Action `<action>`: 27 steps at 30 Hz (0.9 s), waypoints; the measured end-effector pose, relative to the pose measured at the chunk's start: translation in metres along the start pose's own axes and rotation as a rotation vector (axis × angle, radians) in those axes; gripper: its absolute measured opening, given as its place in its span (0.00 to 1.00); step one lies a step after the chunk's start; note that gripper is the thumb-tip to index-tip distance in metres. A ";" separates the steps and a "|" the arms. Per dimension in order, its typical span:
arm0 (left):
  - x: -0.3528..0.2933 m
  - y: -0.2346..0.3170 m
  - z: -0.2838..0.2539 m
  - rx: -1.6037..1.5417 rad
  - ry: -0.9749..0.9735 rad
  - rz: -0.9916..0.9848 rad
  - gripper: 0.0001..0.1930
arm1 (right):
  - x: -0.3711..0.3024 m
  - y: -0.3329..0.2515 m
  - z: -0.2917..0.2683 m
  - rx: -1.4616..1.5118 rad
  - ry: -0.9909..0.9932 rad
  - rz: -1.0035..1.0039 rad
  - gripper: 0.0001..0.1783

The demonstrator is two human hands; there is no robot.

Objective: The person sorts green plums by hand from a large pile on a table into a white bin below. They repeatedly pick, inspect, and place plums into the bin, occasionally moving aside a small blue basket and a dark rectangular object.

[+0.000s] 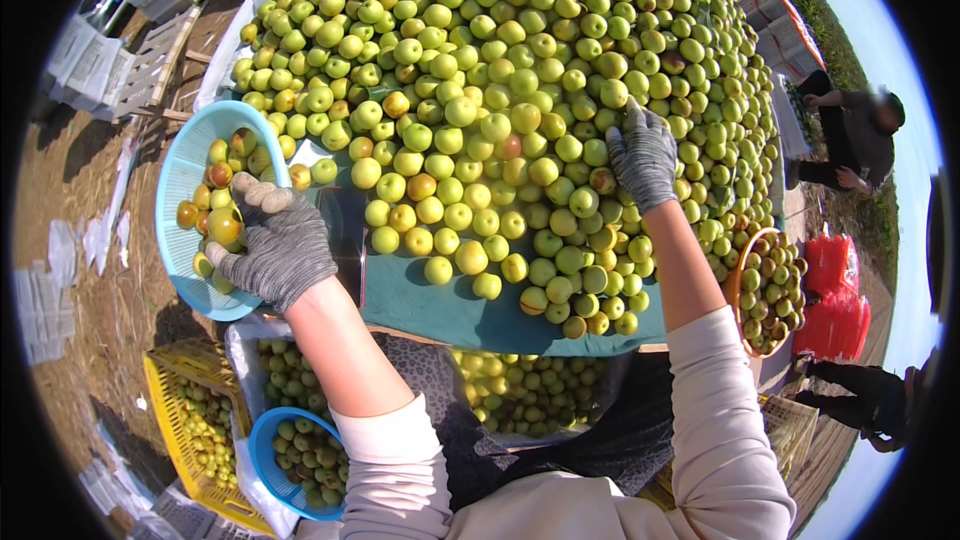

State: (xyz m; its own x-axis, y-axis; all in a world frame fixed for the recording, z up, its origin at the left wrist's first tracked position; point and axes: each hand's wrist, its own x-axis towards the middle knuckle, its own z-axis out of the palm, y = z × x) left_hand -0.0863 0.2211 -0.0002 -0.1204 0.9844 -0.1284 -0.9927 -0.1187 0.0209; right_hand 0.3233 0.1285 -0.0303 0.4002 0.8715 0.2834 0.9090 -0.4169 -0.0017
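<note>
A heap of round yellow-green jujubes (480,130), some blushed red-brown, covers the table in front of me. My left hand (285,245), in a grey knit glove, is over a light-blue plastic basket (172,190) at the left. Between its thumb and fingers is a reddish-green jujube (225,226), with more blushed jujubes lying behind it in the basket. My right hand (645,155), gloved the same way, reaches onto the right of the heap. Its fingers are stretched out over the fruit, and the undersides of the fingertips are hidden.
An orange-rimmed basket of brownish jujubes (770,290) stands at the right edge. Below left are a blue basket (262,450) and a yellow crate (165,410), both holding fruit. Two people (850,140) are at the far right, near red bags (835,315). A dark flat object (345,235) lies on the green cloth (420,305).
</note>
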 end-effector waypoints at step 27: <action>-0.040 -0.118 -0.040 0.354 -0.043 -0.690 0.19 | 0.024 -0.031 -0.029 0.411 -0.037 -0.194 0.08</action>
State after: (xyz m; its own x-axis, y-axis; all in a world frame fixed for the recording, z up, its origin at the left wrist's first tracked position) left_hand 0.0351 0.1904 -0.0372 0.5320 0.8254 -0.1891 -0.7812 0.5646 0.2664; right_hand 0.3016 0.1551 0.0046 0.2148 0.9351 0.2817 0.9356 -0.1143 -0.3341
